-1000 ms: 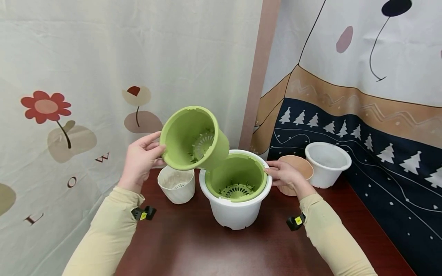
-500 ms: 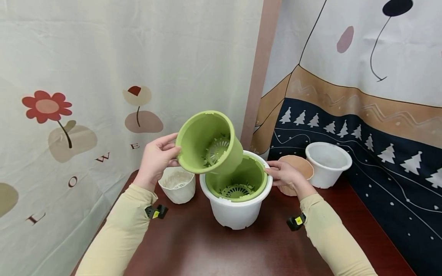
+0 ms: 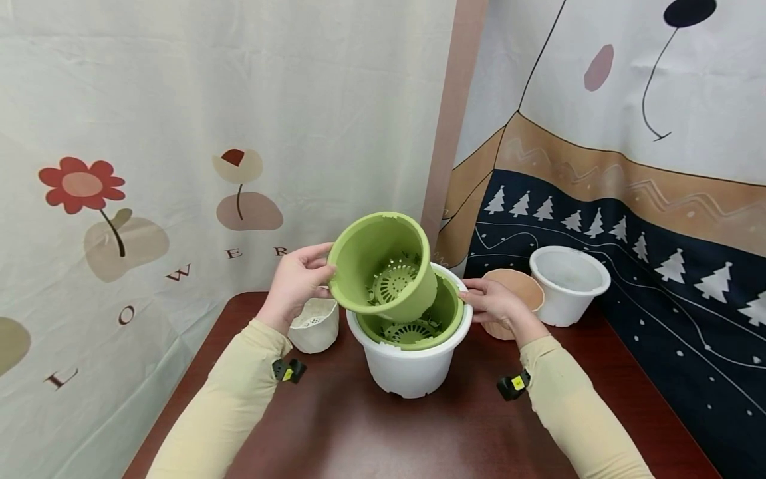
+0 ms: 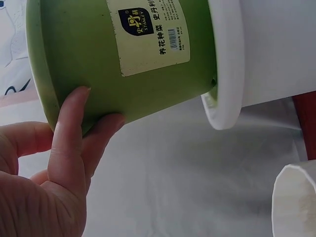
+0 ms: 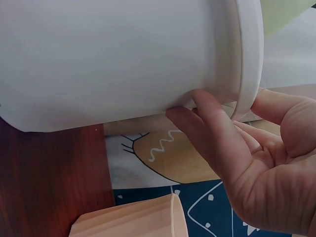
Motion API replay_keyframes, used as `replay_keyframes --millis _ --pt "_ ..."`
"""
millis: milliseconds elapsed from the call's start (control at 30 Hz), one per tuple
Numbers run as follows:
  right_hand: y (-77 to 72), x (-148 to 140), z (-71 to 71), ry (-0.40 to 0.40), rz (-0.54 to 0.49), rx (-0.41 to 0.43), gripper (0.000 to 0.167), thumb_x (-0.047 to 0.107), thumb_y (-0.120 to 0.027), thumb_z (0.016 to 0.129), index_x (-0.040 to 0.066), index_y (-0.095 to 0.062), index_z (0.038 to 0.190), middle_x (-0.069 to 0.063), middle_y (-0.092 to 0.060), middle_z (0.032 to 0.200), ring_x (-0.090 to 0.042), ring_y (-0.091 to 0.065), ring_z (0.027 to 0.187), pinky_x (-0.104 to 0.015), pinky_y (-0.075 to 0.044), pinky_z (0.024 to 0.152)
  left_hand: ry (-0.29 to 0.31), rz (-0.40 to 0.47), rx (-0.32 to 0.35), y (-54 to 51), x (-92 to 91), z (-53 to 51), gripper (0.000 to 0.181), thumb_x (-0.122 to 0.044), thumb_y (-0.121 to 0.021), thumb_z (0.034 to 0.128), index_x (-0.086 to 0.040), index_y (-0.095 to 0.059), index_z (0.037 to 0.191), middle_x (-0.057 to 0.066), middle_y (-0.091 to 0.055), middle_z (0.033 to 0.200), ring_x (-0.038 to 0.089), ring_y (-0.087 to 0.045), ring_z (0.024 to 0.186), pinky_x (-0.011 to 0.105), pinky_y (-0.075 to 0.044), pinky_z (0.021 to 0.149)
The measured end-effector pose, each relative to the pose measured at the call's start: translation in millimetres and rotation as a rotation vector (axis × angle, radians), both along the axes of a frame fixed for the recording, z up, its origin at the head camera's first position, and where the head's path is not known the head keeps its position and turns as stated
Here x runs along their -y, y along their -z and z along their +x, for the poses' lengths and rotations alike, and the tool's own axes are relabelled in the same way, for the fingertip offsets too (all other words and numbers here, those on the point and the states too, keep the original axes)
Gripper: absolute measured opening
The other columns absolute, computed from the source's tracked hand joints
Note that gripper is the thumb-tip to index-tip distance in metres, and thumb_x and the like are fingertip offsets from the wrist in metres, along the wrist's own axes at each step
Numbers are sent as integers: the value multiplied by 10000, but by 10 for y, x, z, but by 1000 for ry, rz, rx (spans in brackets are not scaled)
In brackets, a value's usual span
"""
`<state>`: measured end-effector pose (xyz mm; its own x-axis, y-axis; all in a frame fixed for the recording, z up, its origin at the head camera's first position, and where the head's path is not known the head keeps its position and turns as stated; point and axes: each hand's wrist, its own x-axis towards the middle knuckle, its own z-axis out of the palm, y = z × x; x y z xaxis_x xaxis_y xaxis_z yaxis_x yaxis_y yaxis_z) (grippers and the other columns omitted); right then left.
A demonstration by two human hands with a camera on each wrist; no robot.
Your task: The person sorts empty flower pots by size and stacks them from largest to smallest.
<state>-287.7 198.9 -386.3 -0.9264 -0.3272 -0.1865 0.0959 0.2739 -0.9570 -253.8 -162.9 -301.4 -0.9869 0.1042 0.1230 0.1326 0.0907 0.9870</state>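
A tilted green pot is pinched at its left rim by the left hand, its mouth facing the camera. Its base overlaps the mouth of a second green pot, which sits inside a large white pot on the table. On the right, the right hand grips the white pot's rim, fingers under it and thumb on top. The left wrist view shows a label on the side of the tilted green pot. In the right wrist view the fingers touch the white pot's outer wall.
A small white pot stands left of the large one, partly behind the left hand. To the right are a peach pot and another white pot. Printed curtains hang behind the dark red table.
The left hand has moved right and down with the green pot, which now covers more of the nested green pot's mouth. The right hand has stayed on the white rim.
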Motion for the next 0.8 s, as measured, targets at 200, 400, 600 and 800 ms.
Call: replay_keyframes --millis 200,400,600,800 --pt "-2 -1 7 -1 11 -4 540 131 -506 1044 -93 -307 1493 -311 -441 1436 -227 -640 1025 -384 -579 852 3 -51 31 57 -87 -12 520 64 -552 895 27 -511 1411 312 -625 1200 201 -706 744 339 -610 600" --pt "-15 -3 8 -3 10 -4 544 128 -506 1044 -91 -300 1497 -310 -438 1438 -225 -638 1027 -385 -577 859 1 -82 50 126 -172 -28 514 75 -562 893 31 -519 1404 311 -633 1184 231 -701 723 353 -608 577" --pt "-22 -7 16 -9 24 -7 551 138 -510 1044 -92 -298 1498 -311 -437 1439 -233 -637 1036 -392 -576 862 0 -103 73 197 -240 -48 510 86 -564 888 43 -524 1395 317 -631 1181 223 -690 668 320 -597 538" --pt "-26 1 27 -6 20 -5 554 138 -517 1041 -92 -301 1496 -308 -442 1438 -239 -638 1040 -396 -576 863 -8 -151 94 267 -304 -86 501 74 -575 884 28 -546 1382 297 -646 1168 228 -684 702 328 -600 549"
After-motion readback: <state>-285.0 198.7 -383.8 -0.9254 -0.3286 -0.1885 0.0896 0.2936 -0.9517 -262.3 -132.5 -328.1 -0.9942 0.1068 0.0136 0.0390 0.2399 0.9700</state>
